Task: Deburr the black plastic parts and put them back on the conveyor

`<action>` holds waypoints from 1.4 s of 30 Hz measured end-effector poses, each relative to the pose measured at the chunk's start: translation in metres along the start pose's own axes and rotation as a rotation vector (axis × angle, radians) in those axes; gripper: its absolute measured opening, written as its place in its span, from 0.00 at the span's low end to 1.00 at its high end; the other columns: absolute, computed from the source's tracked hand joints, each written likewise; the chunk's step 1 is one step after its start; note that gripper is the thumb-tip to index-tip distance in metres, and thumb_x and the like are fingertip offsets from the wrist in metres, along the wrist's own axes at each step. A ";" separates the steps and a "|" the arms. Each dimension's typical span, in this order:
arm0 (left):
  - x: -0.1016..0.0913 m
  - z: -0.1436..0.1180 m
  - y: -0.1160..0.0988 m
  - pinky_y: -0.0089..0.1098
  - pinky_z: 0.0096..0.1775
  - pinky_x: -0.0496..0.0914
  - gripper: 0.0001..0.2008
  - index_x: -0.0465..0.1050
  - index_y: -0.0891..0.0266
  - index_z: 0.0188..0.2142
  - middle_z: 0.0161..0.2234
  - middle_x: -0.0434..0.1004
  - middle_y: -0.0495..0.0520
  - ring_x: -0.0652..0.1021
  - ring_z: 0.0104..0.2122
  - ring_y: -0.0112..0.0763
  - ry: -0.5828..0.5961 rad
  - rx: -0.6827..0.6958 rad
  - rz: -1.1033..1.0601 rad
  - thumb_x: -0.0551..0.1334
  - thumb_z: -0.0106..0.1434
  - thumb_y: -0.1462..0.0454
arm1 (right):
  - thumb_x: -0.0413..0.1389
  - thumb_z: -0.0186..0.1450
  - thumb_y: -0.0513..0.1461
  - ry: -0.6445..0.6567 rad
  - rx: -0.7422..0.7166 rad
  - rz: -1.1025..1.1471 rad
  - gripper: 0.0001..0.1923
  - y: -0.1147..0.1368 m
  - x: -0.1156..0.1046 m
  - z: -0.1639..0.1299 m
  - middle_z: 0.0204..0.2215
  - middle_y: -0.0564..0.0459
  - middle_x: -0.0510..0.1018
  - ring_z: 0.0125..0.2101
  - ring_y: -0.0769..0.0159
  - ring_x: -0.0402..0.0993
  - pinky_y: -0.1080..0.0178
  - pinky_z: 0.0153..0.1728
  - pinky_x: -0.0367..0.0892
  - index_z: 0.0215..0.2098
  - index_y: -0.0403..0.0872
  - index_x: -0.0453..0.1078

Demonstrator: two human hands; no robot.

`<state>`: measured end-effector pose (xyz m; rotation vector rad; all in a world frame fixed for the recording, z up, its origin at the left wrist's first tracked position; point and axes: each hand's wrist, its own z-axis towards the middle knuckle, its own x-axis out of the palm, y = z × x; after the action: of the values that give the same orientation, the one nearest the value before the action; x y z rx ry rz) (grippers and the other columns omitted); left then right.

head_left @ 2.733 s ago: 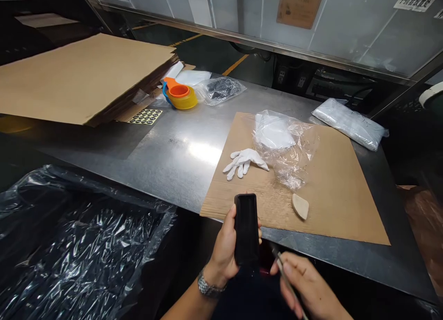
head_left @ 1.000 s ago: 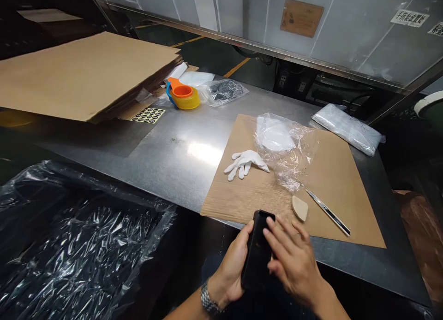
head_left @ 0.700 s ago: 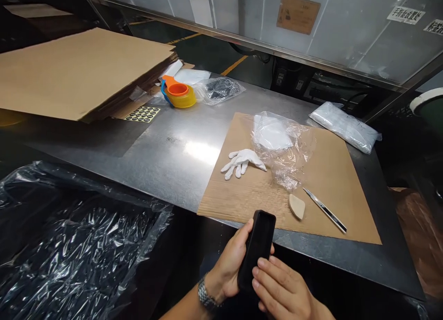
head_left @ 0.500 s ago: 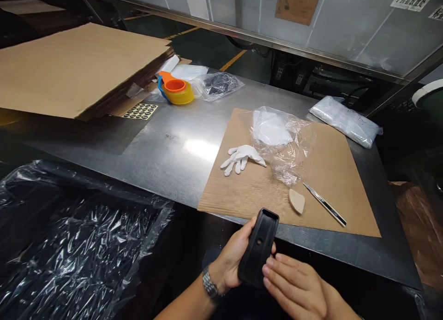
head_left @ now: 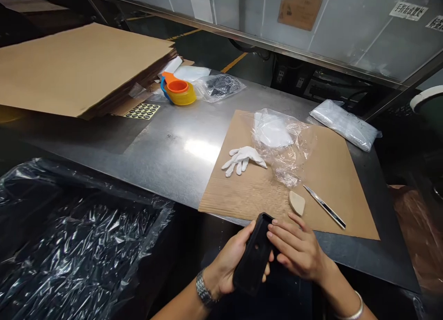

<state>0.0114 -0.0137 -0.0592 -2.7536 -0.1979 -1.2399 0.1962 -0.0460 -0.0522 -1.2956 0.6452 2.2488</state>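
Spreading across the upper left, a stack of flattened cardboard sheets (head_left: 79, 66) rests on the steel worktable (head_left: 166, 145), while a bin lined with black plastic film (head_left: 76, 246) sits below the table's near edge on the left. A single cardboard mat (head_left: 332, 181) covers the right part of the table and carries a crumpled clear plastic bag (head_left: 284, 145), a white cotton glove (head_left: 242, 158), a thin metal blade tool (head_left: 324, 206) and a small tan wedge (head_left: 296, 202). Farther back lie a sealed clear packet (head_left: 346, 125), an orange-and-yellow tape dispenser (head_left: 179, 92) and a sheet of round dark stickers (head_left: 142, 111).

Off the table's front edge, over the dark gap below, the left hand (head_left: 230, 264) grips a black rubbery case (head_left: 254, 255) by its lower half, fingers wrapped around its sides. The right hand (head_left: 297, 248) is not clenched: its fingertips (head_left: 272, 230) press flat against the case's upper right edge without closing round it.

With the case held clear of the tabletop, a slip of the one-handed grip would likely send it down into the dark space beneath, or toward the film-lined bin. Sideways pressure from the right fingers could twist the soft case out of the left palm. The blade tool lies just beside the right wrist's path, so a careless reach risks a nick.
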 end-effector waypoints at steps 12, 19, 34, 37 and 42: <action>0.002 -0.004 0.002 0.26 0.17 0.68 0.34 0.73 0.74 0.27 0.22 0.73 0.57 0.74 0.15 0.28 -0.006 0.041 0.053 0.43 0.63 0.47 | 0.49 0.65 0.38 -0.107 0.799 0.411 0.12 -0.005 -0.005 0.014 0.40 0.46 0.73 0.38 0.63 0.71 0.59 0.37 0.70 0.46 0.46 0.66; 0.009 -0.004 0.014 0.25 0.18 0.68 0.24 0.70 0.68 0.34 0.22 0.74 0.54 0.73 0.16 0.27 -0.157 0.306 0.187 0.48 0.63 0.49 | 0.49 0.65 0.44 0.141 1.039 0.786 0.16 0.006 -0.004 0.022 0.26 0.53 0.74 0.24 0.69 0.70 0.67 0.23 0.67 0.45 0.45 0.69; 0.010 -0.014 0.006 0.25 0.17 0.68 0.31 0.73 0.73 0.29 0.20 0.73 0.56 0.73 0.15 0.27 -0.090 0.099 0.080 0.44 0.64 0.48 | 0.45 0.66 0.50 0.128 1.111 0.889 0.22 0.005 -0.006 0.020 0.27 0.52 0.73 0.26 0.68 0.70 0.66 0.23 0.66 0.47 0.44 0.67; 0.007 -0.013 0.006 0.25 0.17 0.68 0.33 0.73 0.73 0.26 0.20 0.73 0.57 0.73 0.14 0.27 -0.090 0.059 0.086 0.43 0.64 0.48 | 0.52 0.63 0.47 0.193 0.903 0.668 0.20 0.003 -0.014 0.026 0.37 0.50 0.73 0.38 0.64 0.69 0.60 0.38 0.66 0.51 0.50 0.64; 0.001 -0.012 0.008 0.26 0.18 0.69 0.30 0.72 0.70 0.27 0.21 0.74 0.57 0.74 0.16 0.28 -0.033 0.082 0.079 0.43 0.64 0.49 | 0.59 0.57 0.49 0.301 0.740 0.558 0.21 -0.004 -0.021 0.042 0.35 0.52 0.69 0.38 0.64 0.67 0.61 0.38 0.65 0.46 0.50 0.67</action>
<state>0.0045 -0.0229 -0.0508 -2.6865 -0.1385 -1.1416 0.1799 -0.0211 -0.0151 -1.1391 1.9242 1.8510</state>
